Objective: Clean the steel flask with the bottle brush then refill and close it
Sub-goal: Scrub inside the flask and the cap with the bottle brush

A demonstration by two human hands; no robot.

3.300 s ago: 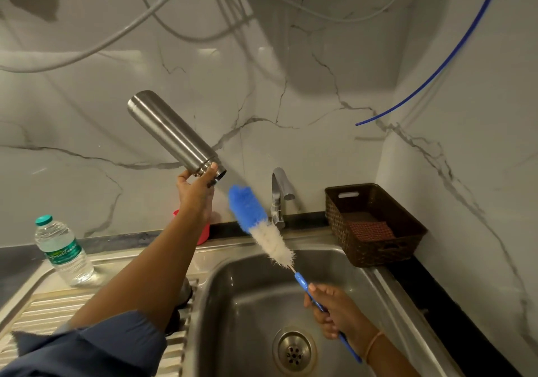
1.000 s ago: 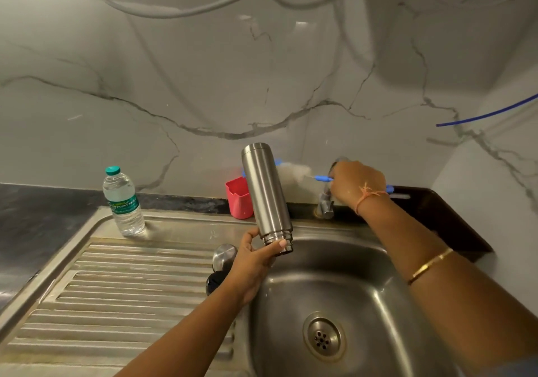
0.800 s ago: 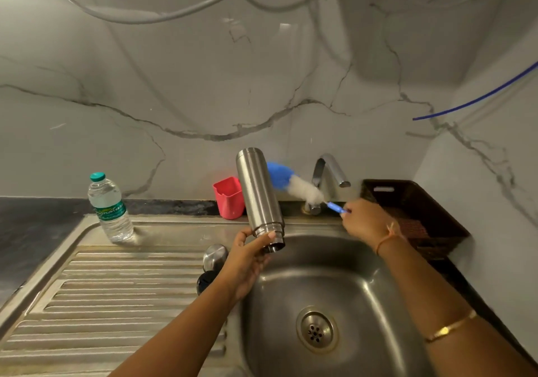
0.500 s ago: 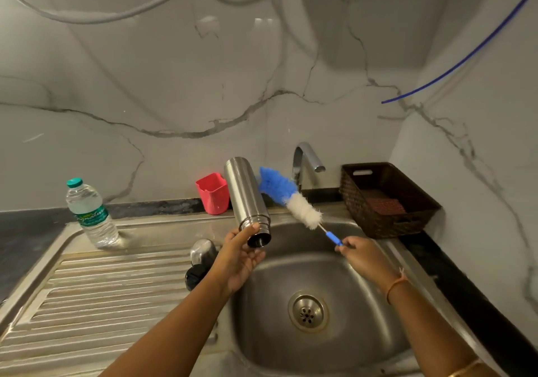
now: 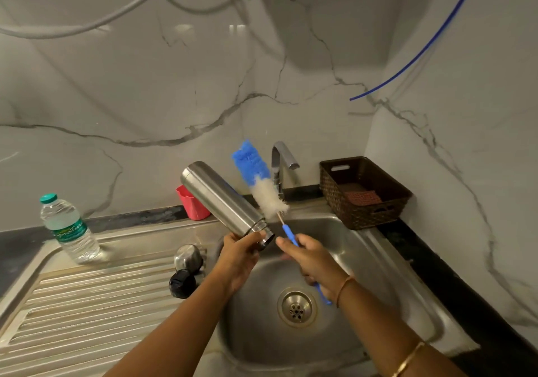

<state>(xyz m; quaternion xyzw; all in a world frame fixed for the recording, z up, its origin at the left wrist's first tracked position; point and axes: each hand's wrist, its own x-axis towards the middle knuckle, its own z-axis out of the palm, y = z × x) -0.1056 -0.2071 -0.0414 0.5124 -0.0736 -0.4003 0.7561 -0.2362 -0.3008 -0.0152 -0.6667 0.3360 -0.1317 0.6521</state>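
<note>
Steel flask (image 5: 225,202), clamped near its open mouth in the left hand (image 5: 241,255) and tilted over the sink (image 5: 378,260), is best steadied while the bottle brush (image 5: 259,181), gripped by its blue handle in the right hand (image 5: 311,260), is turned head-first into the mouth.

Plastic water bottle (image 5: 68,228) on the drainboard, red cup (image 5: 190,205), brown basket (image 5: 364,191) beside the tap (image 5: 281,161).
</note>
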